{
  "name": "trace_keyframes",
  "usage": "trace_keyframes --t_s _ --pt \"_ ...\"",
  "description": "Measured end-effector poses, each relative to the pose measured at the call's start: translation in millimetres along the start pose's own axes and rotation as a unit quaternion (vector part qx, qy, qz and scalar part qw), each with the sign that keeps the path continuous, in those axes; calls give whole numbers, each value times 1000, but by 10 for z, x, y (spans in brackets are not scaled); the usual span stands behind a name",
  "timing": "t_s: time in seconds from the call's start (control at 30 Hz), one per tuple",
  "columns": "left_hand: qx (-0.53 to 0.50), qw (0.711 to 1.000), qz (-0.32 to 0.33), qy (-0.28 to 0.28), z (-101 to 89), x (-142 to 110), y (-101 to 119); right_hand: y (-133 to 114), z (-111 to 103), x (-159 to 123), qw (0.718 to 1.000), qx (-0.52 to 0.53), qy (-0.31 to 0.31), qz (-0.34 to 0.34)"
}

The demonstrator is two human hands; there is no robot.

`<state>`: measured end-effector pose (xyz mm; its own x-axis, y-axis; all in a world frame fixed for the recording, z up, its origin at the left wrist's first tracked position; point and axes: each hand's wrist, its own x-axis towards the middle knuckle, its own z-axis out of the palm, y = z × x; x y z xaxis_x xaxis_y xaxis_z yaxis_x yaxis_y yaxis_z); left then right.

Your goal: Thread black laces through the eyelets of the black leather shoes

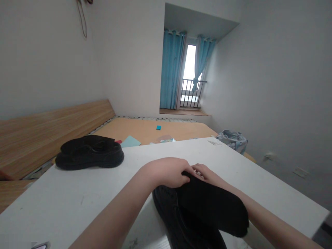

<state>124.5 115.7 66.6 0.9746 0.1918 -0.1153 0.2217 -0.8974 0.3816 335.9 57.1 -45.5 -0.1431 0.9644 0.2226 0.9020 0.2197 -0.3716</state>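
A black insole (212,202) slants above a black shoe (171,212) at the table's near edge, its wide end towards me at lower right. My left hand (169,172) pinches the insole's far end between thumb and fingers, above the shoe's toe. From the other side, my right hand (206,173) has its bent fingers at the same end, close to the left fingertips; part of it is hidden behind the insole. A second black shoe (90,154) stands on the table at the left, with a dark flat piece along its top.
The white table (103,197) fills the foreground. Beyond it lies a tan bed surface (145,126) with papers and a small blue item (158,127). A patterned fabric bag (232,141) stands past the table's right edge. At lower left, a phone-like corner (41,246) peeks in.
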Motion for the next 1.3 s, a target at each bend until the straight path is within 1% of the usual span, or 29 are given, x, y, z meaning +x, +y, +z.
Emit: trace_keyframes --t_s 0.13,0.23,0.3,0.47,0.6,0.7,0.77,0.8,0.87,0.93,1.0,1.07,1.17,1.23,1.3 --pt "-12 999 -7 -44 -55 -62 87 -124 62 -76 999 2 -22 -31" --pt "-13 999 -3 -41 -32 -64 176 -215 96 -126 995 -25 -54 -76" --pt "6 999 -12 -33 0 -55 238 -240 99 -138 993 -41 -70 -85" --pt "60 994 -91 -32 29 -85 348 -248 21 -185 995 -48 -71 -50" --pt "68 989 -127 -32 30 -108 329 -273 -107 -267 996 -64 -56 -20" --pt "77 988 -132 -29 46 -92 288 -277 -179 -318 995 -86 -19 36" --pt "79 988 -133 -29 49 -87 271 -259 -195 -351 990 -108 -15 85" --pt "77 988 -133 -26 44 -91 268 -246 -197 -373 987 -116 -27 106" --pt "70 989 -132 -11 20 -115 267 -214 -199 -427 981 -119 -74 131" --pt "62 989 -133 7 -18 -156 267 -179 -211 -489 977 -102 -128 139" --pt "56 988 -139 21 -60 -202 263 -144 -222 -537 974 -83 -159 135" --pt "53 988 -145 29 -99 -243 252 -111 -208 -546 980 -59 -151 118" --pt "52 987 -148 34 -153 -287 230 -56 -120 -472 989 -31 -102 99" --pt "49 987 -151 30 -194 -311 221 -15 -57 -380 992 -27 -71 96" --pt "40 987 -155 24 -240 -341 221 22 -40 -270 996 -27 -37 82"
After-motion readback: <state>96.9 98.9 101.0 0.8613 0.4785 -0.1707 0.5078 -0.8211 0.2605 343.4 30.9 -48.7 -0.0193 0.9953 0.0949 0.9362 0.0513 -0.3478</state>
